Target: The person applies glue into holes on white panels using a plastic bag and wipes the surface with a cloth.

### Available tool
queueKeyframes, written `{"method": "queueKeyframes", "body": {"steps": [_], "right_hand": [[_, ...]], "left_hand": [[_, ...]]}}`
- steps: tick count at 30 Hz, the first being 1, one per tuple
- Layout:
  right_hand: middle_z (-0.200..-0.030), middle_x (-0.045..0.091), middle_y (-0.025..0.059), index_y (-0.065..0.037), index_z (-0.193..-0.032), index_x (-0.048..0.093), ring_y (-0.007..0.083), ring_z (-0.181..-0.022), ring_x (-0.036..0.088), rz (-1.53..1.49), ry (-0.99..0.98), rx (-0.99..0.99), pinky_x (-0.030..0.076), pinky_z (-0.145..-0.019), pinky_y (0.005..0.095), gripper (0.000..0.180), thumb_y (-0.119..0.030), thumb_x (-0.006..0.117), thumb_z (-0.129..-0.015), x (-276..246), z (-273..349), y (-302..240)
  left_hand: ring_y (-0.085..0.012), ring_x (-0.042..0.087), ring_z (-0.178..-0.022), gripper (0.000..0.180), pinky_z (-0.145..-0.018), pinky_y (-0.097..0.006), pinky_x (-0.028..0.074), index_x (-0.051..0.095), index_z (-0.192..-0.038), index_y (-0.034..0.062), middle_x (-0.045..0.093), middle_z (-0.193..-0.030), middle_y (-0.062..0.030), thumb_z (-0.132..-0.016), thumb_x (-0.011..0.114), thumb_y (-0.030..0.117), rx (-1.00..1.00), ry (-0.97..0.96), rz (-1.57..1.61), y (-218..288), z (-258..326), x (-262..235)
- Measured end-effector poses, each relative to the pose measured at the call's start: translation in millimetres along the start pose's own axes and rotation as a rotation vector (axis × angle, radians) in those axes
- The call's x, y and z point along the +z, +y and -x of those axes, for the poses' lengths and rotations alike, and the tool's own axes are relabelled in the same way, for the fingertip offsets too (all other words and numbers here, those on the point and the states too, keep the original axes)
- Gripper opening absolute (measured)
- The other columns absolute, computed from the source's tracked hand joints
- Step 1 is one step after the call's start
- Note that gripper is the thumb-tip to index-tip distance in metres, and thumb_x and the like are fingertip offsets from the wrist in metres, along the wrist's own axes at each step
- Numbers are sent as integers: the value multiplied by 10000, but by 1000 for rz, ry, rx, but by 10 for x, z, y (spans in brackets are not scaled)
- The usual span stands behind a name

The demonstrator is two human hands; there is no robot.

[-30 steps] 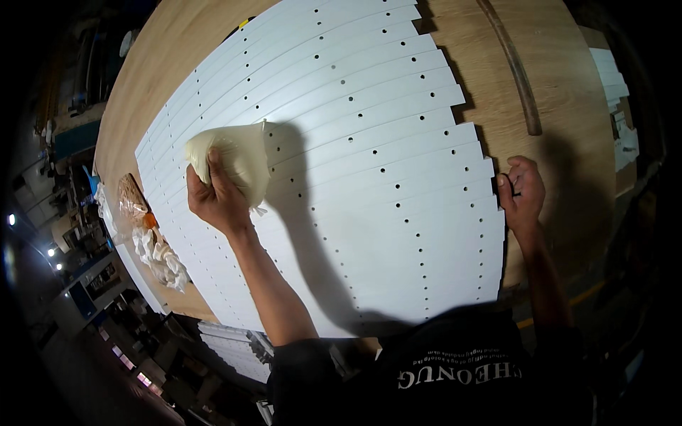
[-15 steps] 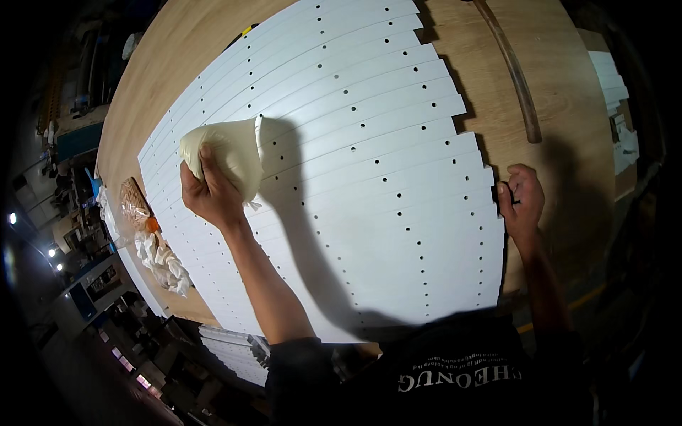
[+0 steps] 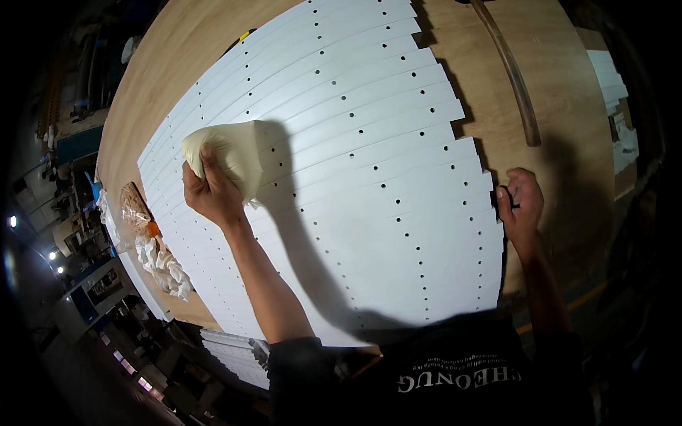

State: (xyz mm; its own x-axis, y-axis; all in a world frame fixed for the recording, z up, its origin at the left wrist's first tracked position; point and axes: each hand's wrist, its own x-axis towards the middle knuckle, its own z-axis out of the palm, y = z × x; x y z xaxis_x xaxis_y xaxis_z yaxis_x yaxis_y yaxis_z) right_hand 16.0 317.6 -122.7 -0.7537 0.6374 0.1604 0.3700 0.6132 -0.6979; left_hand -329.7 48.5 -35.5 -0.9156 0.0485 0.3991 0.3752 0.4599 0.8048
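One crumpled rag pile (image 3: 165, 264) lying at the bench (image 3: 561, 92) left edge. Left hand (image 3: 210, 193), fingers gripping one cream cloth (image 3: 229, 155), pressing on white slats (image 3: 369, 177). Right hand (image 3: 521, 202), fingers curled, holding slat ends. One dark curved strip (image 3: 513, 74) lying far right.

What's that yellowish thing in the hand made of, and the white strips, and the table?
The cloth in the left hand looks like soft fabric: it folds. The white slats look smooth and painted, maybe wood or plastic. The table shows wood grain.
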Motion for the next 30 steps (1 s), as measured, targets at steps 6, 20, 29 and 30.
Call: {"method": "queueKeyframes", "body": {"steps": [6,20,29,30], "right_hand": [[-749,510,72,-47,-1022,551,199,-630,496,-5,8,8,426,-576,310,268,-111,640,-778,0,5,-3],[-731,500,56,-49,-1023,552,178,-602,478,-21,4,7,410,-551,289,262,-116,642,-786,-5,-9,-12],[-735,502,63,-49,-1017,548,186,-602,480,-36,11,28,410,-550,303,271,-105,652,-773,-18,-2,-13],[-737,503,65,-49,-1018,547,188,-604,482,-24,8,25,410,-550,302,272,-101,652,-772,-27,-6,-16]], "left_hand": [[-48,545,-666,226,-620,-205,446,658,-881,18,648,-752,-4,-926,589,228,17,24,-37,-42,-114,-18],[-57,546,-672,235,-627,-206,444,662,-896,16,646,-763,-7,-920,598,241,-1,-11,-4,-107,-177,36],[-62,551,-674,250,-627,-209,447,658,-892,12,648,-771,-12,-919,596,253,30,16,25,15,-306,111],[-68,562,-683,260,-638,-212,454,658,-904,9,653,-786,-17,-917,596,260,37,8,11,27,-331,125]]}}
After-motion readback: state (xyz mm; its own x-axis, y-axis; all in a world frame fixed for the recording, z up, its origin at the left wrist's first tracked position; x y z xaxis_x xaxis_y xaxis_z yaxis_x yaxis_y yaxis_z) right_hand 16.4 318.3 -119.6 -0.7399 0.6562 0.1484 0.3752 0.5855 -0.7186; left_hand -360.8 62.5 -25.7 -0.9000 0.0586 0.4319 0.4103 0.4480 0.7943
